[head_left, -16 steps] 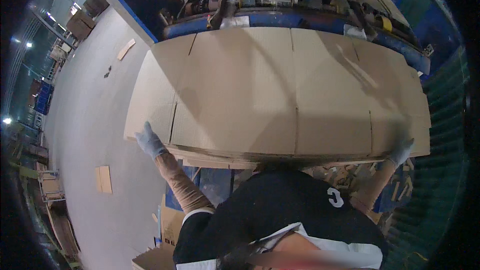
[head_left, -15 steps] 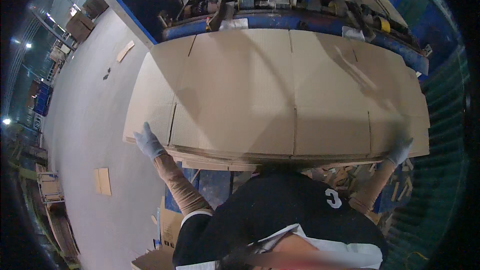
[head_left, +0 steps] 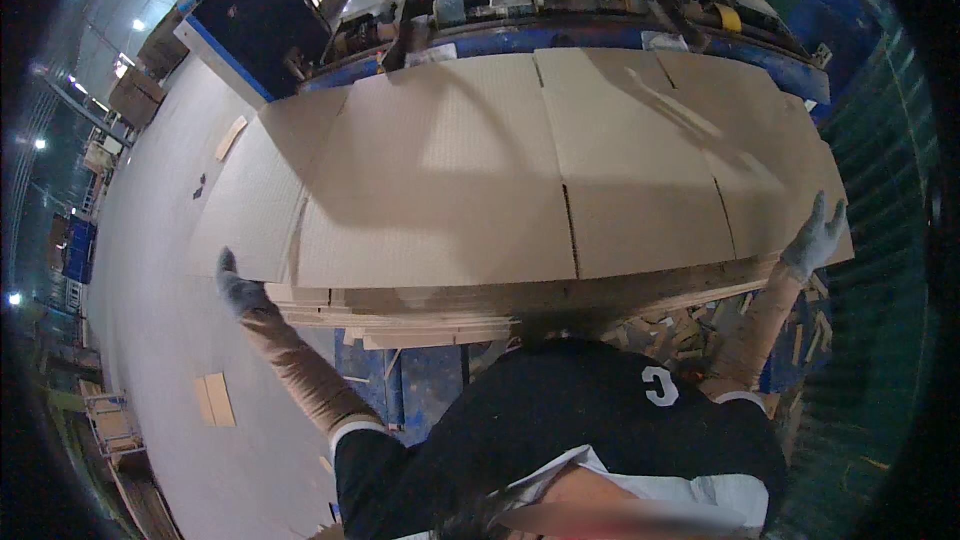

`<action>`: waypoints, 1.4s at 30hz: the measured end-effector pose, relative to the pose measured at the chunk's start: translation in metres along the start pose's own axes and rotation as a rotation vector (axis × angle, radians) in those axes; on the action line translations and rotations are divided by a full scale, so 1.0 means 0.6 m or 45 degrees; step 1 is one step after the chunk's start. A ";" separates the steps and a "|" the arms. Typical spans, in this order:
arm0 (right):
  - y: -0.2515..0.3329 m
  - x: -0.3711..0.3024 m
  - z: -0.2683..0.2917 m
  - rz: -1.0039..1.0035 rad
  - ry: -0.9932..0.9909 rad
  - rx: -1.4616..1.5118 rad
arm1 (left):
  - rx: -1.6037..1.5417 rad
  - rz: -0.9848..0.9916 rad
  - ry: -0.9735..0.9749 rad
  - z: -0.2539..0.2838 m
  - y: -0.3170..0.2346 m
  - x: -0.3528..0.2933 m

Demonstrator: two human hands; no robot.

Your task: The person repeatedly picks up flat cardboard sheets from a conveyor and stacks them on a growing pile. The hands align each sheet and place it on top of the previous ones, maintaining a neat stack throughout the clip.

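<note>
A wide, flat creased cardboard sheet [head_left: 440, 190] with slots lies in front of me, the top one over a stack of cardboard sheets [head_left: 430, 312]. My left hand [head_left: 242, 288], in a grey glove, grips its near left corner, thumb pointing up along the edge and the other fingers hidden below. At the near right corner my right hand [head_left: 815, 240], gloved too, holds the edge with thumb and finger spread apart over the board. The top sheet's near edge stands off the stack, most clearly on the left.
A blue machine [head_left: 470, 35] with rollers and a yellow ring borders the far edge of the sheet. Cardboard scraps [head_left: 680, 330] lie below on the right. On the grey floor [head_left: 150, 270] at left rests a small cardboard piece [head_left: 213, 400]. A green corrugated wall [head_left: 890, 270] stands at right.
The top sheet has shifted left and its near edge has come away from the stack. My left hand has moved left with it; my right hand has moved up and slightly right.
</note>
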State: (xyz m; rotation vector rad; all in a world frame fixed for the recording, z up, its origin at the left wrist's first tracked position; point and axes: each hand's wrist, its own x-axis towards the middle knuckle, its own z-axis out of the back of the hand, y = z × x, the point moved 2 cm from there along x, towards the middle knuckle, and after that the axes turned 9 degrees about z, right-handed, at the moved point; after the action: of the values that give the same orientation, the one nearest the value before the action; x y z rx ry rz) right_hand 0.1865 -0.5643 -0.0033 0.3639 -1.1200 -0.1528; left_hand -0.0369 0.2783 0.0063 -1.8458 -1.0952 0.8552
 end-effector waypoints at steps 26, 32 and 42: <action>0.197 -0.134 0.159 0.947 1.063 0.494 | 1.745 -1.154 1.218 -0.192 0.167 -0.431; 0.185 -0.123 0.102 1.081 1.319 0.480 | 2.006 -1.377 1.445 -0.245 0.211 -0.423; 0.175 -0.018 -0.112 1.214 1.124 0.379 | 1.749 -1.586 1.478 -0.325 0.242 -0.269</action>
State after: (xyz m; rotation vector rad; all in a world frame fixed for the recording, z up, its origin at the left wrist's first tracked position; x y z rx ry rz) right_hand 0.2360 -0.4491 -0.0005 0.0948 -0.3363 0.9456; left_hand 0.1166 0.0311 -0.0120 -0.1019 -0.3832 -0.3060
